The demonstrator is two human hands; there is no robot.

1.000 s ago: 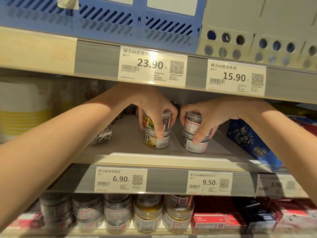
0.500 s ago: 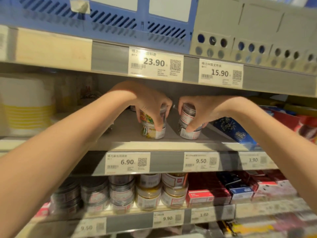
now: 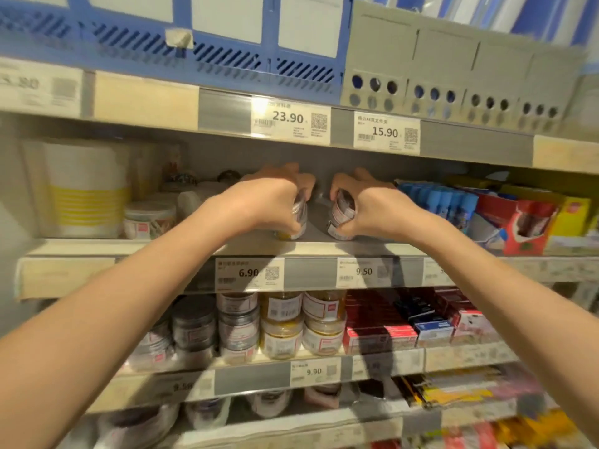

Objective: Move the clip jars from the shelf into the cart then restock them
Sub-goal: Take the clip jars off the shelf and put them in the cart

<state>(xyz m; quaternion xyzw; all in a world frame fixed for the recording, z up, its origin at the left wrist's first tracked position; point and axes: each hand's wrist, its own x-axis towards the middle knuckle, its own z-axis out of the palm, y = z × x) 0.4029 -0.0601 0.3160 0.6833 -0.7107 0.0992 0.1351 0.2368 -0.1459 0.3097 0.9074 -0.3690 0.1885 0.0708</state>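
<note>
Two hands on shelf (image 3: pixel 324 246), left hand (image 3: pixel 272 202) fingers gripping jar stack (image 3: pixel 296 218), right hand (image 3: pixel 369 210) likewise (image 3: pixel 340 218)

the clip jars (image 3: pixel 342 218) look like clear glossy plastic with paper labels. the shelf (image 3: pixel 317 246) has a smooth matt grey surface. the price tags (image 3: pixel 290 121) are glossy white paper.

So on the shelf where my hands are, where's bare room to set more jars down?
Bare shelf board shows between the left stack and the right stack, and on the middle shelf between the white tub and your left hand. Right of your right hand it is crowded with blue tubes and red boxes.
</note>
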